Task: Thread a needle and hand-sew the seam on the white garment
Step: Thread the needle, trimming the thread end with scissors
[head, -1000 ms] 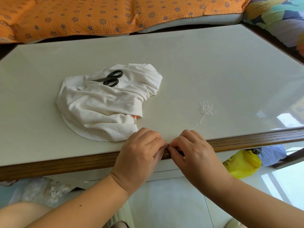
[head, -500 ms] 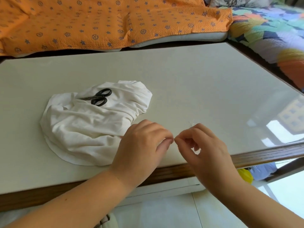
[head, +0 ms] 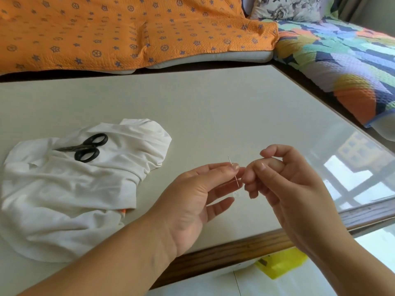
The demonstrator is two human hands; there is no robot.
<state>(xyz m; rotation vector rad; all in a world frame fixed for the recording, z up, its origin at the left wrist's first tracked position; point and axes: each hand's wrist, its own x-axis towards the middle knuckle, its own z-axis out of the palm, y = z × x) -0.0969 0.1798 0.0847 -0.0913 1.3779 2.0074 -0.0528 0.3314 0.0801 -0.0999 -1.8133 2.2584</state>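
Strong daylight fills the scene, and it is bright everywhere. At the right near corner of the desk (head: 352, 178) the glossy top mirrors a window as white patches of glare. The floor (head: 203, 287) below the desk's front edge is washed out nearly to white. The white garment (head: 64, 199) on the desk's left part is close to overexposed, with soft grey shadows in its folds. The picture is slightly soft: the fingers (head: 213, 169) above the desk have unsharp outlines, the needle (head: 237, 180) is a thin line, and the thread (head: 237, 194) is almost lost against the desk. The desk's edges spread outward from the wide lens.
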